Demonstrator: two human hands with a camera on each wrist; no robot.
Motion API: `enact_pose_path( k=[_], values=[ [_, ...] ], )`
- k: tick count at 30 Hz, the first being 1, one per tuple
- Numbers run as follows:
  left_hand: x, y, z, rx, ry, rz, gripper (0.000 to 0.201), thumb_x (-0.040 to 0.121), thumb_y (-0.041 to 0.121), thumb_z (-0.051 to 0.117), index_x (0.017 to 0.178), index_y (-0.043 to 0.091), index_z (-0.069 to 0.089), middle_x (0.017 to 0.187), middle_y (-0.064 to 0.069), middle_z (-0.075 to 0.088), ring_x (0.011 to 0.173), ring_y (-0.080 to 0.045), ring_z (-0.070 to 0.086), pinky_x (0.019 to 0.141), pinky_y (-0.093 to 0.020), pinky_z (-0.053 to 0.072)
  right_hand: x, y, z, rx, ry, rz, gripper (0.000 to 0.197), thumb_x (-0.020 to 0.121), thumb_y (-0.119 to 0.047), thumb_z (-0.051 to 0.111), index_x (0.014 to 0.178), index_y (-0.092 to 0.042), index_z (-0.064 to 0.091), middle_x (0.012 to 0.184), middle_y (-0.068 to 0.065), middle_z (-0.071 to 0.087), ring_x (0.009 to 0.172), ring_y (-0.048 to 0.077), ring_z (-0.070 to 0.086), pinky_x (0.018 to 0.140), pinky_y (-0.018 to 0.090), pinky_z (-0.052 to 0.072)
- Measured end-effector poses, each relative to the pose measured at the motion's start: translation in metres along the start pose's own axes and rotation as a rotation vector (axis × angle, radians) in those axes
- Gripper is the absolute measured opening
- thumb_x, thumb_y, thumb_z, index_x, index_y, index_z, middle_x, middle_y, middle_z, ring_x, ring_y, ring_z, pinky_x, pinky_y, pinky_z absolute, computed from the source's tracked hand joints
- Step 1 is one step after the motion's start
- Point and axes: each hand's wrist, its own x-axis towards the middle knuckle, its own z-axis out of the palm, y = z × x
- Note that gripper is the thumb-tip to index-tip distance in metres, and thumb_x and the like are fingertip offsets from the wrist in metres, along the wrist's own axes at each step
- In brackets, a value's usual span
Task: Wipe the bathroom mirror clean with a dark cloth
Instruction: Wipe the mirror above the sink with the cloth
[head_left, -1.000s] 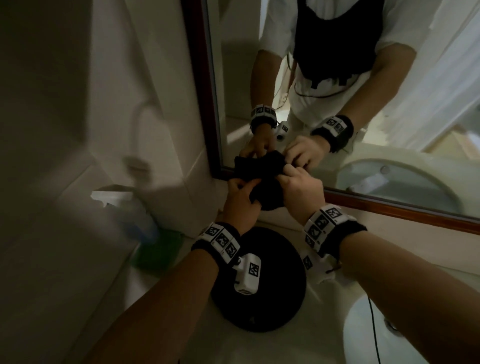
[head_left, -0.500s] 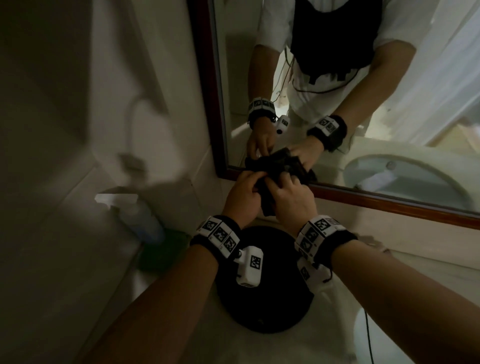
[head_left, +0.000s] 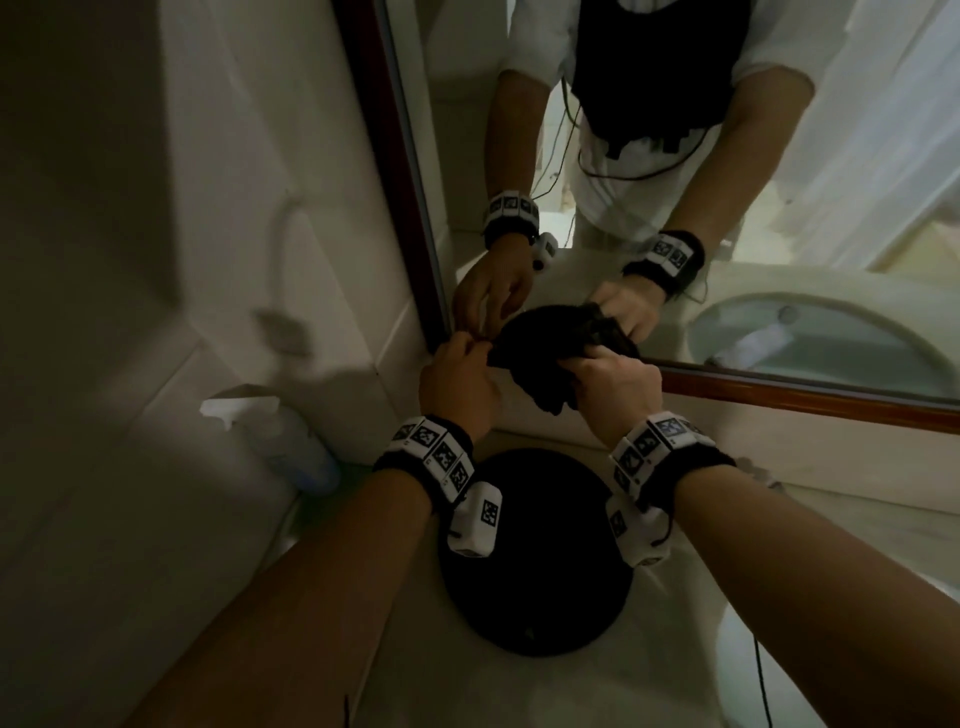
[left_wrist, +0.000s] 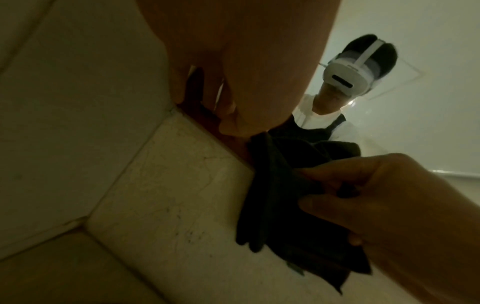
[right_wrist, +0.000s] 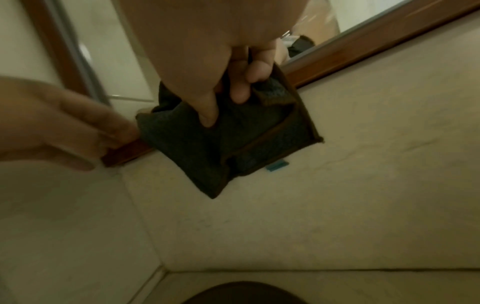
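The dark cloth hangs bunched in front of the lower left corner of the wood-framed mirror. My left hand pinches its left tip, close to the frame. My right hand grips the bulk of it from the right. In the right wrist view my right hand's fingers curl into the folded cloth, with the left hand at its left corner. In the left wrist view the cloth droops between the left hand and the right hand. The glass reflects both hands and the cloth.
A spray bottle with a white trigger stands against the tiled wall on the left. A round black object lies on the pale counter under my wrists. The washbasin's rim curves at the lower right, with a thin cable over it.
My hands were close together on the bunched cloth half a second ago. They have drawn apart sideways, stretching the cloth out between them near the mirror's lower corner.
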Motion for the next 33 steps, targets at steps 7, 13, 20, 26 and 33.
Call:
enact_pose_path(
  k=[7,13,20,26,33],
  values=[
    [0.009,0.019,-0.011,0.201,-0.132,-0.026,0.027,0.09,0.014,0.051,0.11,0.005,0.065,0.125,-0.009,0.054,0.113,-0.028,0.052,0.088,-0.038,0.047,-0.041,0.061,-0.026,-0.02,0.128,0.125,0.026,0.085,-0.028,0.052,0.088,-0.028,0.078,0.082,0.004,0.071,0.059,0.032,0.064,0.046,0.028,0.044],
    [0.024,0.025,-0.023,0.406,-0.26,-0.059,0.03,0.098,0.015,0.047,0.122,0.003,0.059,0.131,-0.012,0.054,0.118,-0.03,0.054,0.096,-0.041,0.047,-0.051,0.08,-0.036,-0.09,0.017,0.148,0.009,0.086,-0.02,0.067,0.09,-0.017,0.075,0.079,0.009,0.065,0.057,0.032,0.059,0.047,0.028,0.041],
    [0.024,0.027,-0.02,0.551,-0.258,0.014,0.024,0.098,0.008,0.046,0.11,0.004,0.066,0.124,-0.012,0.055,0.11,-0.032,0.057,0.082,-0.038,0.048,-0.039,0.062,-0.021,-0.068,0.084,0.061,0.02,0.074,-0.004,0.078,0.063,-0.011,0.063,0.07,0.007,0.058,0.044,0.029,0.053,0.045,0.023,0.027],
    [0.021,0.031,-0.024,0.587,-0.257,0.062,0.023,0.096,0.009,0.047,0.108,0.004,0.066,0.124,-0.013,0.053,0.107,-0.033,0.059,0.074,-0.037,0.046,-0.003,0.004,-0.004,0.065,0.138,-0.069,0.017,0.072,-0.012,0.074,0.063,-0.016,0.061,0.07,0.002,0.059,0.052,0.026,0.055,0.05,0.023,0.024],
    [0.017,0.033,-0.026,0.606,-0.279,0.073,0.02,0.094,0.011,0.053,0.106,0.003,0.067,0.122,-0.014,0.052,0.104,-0.034,0.06,0.075,-0.038,0.049,0.003,-0.015,0.005,0.114,0.133,0.025,0.016,0.068,-0.01,0.078,0.065,-0.017,0.064,0.072,0.0,0.06,0.051,0.026,0.057,0.049,0.023,0.022]
  ],
)
